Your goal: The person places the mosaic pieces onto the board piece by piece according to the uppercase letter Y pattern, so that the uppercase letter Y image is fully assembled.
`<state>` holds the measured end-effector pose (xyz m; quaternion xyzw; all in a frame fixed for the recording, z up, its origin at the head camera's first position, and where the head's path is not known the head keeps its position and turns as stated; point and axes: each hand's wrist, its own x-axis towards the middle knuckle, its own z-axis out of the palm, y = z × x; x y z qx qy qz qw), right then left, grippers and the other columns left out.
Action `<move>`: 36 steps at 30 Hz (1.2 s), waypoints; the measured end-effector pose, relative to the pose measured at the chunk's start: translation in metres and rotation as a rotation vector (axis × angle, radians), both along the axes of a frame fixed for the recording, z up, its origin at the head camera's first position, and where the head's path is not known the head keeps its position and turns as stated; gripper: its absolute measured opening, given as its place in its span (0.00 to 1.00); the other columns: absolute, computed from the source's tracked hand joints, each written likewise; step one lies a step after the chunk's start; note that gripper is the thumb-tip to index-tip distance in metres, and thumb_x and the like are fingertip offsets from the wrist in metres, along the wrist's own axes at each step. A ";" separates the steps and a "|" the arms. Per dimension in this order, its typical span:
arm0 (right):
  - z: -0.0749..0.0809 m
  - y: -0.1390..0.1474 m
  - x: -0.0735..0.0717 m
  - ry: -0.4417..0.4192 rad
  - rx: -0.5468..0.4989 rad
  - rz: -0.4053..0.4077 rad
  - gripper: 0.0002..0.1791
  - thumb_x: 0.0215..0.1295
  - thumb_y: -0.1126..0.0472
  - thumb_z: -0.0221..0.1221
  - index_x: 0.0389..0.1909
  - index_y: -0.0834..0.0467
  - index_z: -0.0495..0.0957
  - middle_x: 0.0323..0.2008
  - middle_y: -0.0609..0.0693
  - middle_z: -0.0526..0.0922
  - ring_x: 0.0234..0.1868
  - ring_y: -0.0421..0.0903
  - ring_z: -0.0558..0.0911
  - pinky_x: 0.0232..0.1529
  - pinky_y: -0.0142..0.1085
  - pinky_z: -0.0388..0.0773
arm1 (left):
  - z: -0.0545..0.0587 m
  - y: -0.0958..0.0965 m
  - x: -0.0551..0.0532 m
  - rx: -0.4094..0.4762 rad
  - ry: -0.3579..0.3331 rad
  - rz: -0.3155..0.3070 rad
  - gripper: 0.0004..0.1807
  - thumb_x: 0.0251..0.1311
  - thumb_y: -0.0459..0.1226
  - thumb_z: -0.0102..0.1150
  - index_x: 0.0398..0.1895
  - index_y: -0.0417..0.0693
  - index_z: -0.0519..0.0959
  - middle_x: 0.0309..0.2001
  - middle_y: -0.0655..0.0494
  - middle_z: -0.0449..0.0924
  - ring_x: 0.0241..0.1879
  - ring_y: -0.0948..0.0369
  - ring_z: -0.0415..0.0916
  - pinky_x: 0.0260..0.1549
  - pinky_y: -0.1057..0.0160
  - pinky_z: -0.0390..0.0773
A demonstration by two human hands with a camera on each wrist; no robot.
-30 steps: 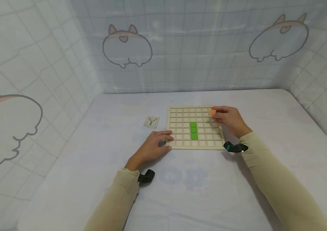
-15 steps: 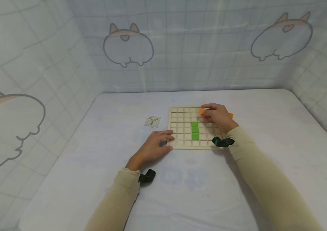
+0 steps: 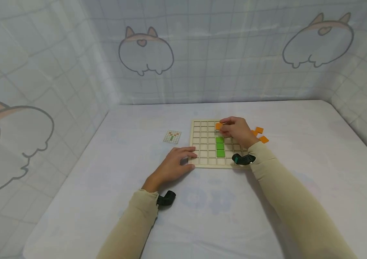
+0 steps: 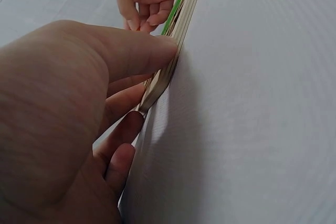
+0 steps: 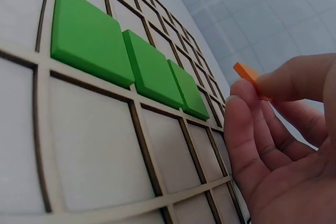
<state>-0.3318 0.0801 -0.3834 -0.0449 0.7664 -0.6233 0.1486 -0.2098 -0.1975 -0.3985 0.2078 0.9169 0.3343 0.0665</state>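
Pinched between the thumb and fingers of my right hand point(image 3: 236, 131) is an orange square tile point(image 3: 218, 126), held over the far middle of a wooden grid board point(image 3: 203, 166). The right wrist view shows this tile tilted and raised above the grid. My left hand point(image 3: 172, 163) rests at the board's near left corner, its thumb at the front edge and its fingertips over the left rim. Three green square tiles point(image 3: 220, 146) sit in adjoining cells, forming a line that runs away from me, just nearer than the orange tile.
Several loose orange tiles point(image 3: 263, 139) lie on the white tablecloth right of the board, partly hidden by my right wrist. A small pattern card point(image 3: 172, 137) showing orange and green squares lies left of the board. Fabric walls surround the table.
My right hand has carried the orange tile leftward from the board's far right corner to above the green line's column, revealing the loose orange tiles. My left hand stays put.
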 end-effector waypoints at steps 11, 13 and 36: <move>-0.002 -0.010 -0.001 0.106 0.275 0.060 0.19 0.67 0.64 0.62 0.57 0.60 0.79 0.51 0.57 0.79 0.43 0.51 0.81 0.45 0.37 0.81 | 0.000 0.000 -0.002 0.003 0.005 -0.006 0.20 0.64 0.40 0.66 0.59 0.52 0.81 0.72 0.62 0.67 0.68 0.54 0.61 0.65 0.49 0.62; -0.003 -0.012 -0.001 0.132 0.319 0.066 0.18 0.67 0.62 0.61 0.57 0.60 0.79 0.50 0.57 0.80 0.44 0.50 0.80 0.44 0.37 0.81 | 0.000 0.000 -0.002 0.005 0.006 -0.009 0.20 0.64 0.40 0.67 0.59 0.52 0.81 0.72 0.62 0.67 0.68 0.54 0.61 0.65 0.49 0.62; 0.000 -0.019 0.002 0.258 0.488 0.158 0.20 0.67 0.62 0.59 0.58 0.60 0.81 0.50 0.56 0.82 0.50 0.52 0.77 0.53 0.46 0.74 | 0.004 0.001 -0.004 -0.018 0.016 -0.031 0.21 0.64 0.42 0.66 0.60 0.51 0.81 0.72 0.60 0.67 0.68 0.52 0.62 0.65 0.48 0.62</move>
